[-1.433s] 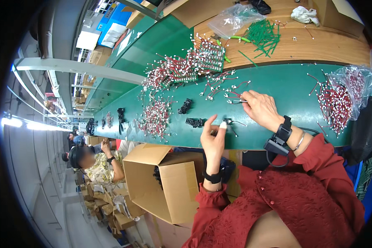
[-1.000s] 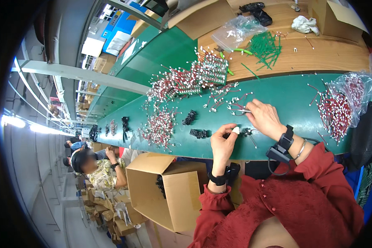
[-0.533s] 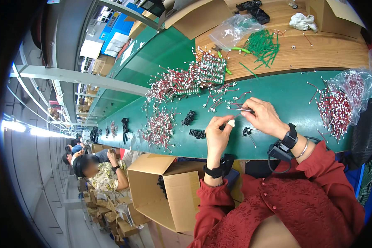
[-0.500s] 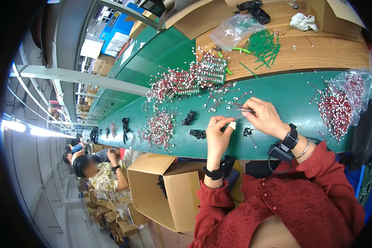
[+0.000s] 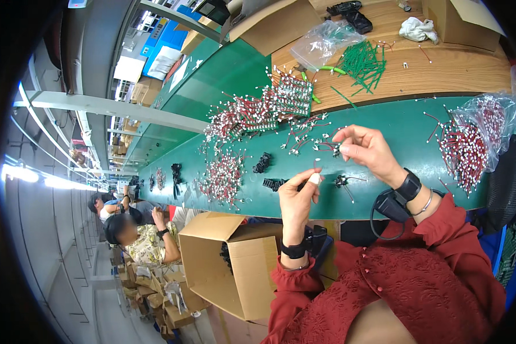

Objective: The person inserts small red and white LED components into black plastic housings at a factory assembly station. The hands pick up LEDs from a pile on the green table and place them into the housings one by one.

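My left hand point(image 5: 297, 203) is closed in a pinch above the green bench. A short thin wire with a small white tip point(image 5: 317, 160) sticks up from its fingertips. Something white point(image 5: 315, 179) covers the thumb's end. To the right and farther off, my right hand point(image 5: 370, 153) has its fingers curled together. A small dark piece point(image 5: 336, 151) shows beside those fingertips; whether it is gripped or lies on the bench is unclear. Between my hands and nearer me lies a small black part with wires point(image 5: 341, 181). Black part clusters point(image 5: 262, 163) lie left of my left hand.
Red wires with white connectors lie in a heap point(image 5: 222, 176) at left and a bagged pile point(image 5: 464, 152) at right. Wired green circuit boards point(image 5: 292, 97) stand behind. Green strips point(image 5: 363, 66) lie on the wooden surface. An open carton point(image 5: 252, 275) stands below the bench; a co-worker point(image 5: 137, 238) sits left.
My hands have moved apart: the left slightly left and nearer me, the right slightly up and away. The thin dark tool seen earlier in my right fingers no longer shows clearly.
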### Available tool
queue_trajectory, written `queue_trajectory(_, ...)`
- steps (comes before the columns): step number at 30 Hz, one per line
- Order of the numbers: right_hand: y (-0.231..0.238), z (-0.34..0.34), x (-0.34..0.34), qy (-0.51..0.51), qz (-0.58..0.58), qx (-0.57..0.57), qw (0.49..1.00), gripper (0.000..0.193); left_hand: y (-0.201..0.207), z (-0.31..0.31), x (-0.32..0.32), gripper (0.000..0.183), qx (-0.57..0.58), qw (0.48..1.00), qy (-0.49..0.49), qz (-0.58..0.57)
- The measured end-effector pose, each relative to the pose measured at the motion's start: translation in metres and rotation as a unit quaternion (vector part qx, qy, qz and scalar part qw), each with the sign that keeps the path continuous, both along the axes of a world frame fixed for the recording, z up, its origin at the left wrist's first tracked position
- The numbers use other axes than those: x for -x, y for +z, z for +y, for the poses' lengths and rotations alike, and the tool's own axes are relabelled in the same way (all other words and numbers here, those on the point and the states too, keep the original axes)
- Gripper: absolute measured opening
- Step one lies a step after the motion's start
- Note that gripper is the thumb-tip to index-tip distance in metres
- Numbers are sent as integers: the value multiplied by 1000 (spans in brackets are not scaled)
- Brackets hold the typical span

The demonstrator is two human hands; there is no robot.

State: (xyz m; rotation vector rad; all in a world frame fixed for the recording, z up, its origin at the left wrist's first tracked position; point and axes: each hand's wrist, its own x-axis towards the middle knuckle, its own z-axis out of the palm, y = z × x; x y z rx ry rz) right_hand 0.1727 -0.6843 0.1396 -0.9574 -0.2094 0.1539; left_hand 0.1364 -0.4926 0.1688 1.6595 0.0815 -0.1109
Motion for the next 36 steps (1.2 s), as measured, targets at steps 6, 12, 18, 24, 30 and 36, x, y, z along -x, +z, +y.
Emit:
queue_trajectory(6,-5,3,4,118,-45,112,986,15,-3,-11,4,13,71,996,-52,26)
queue_trajectory(12,-8,-1,-2,86,-179,214,956,16,-2,-12,7,15,-51,995,-78,31)
queue_trajectory(18,-4,0,0,108,17,61,992,12,-4,-7,6,24,173,984,-38,38)
queue_trajectory(24,-5,4,2,111,46,14,993,11,-17,4,11,42,450,877,-110,124)
queue_trajectory(30,-7,8,8,128,72,-8,989,12,-35,2,16,39,539,819,-139,143)
queue_trajectory(36,-6,8,7,108,67,1,992,13,-41,1,20,37,472,857,-125,166)
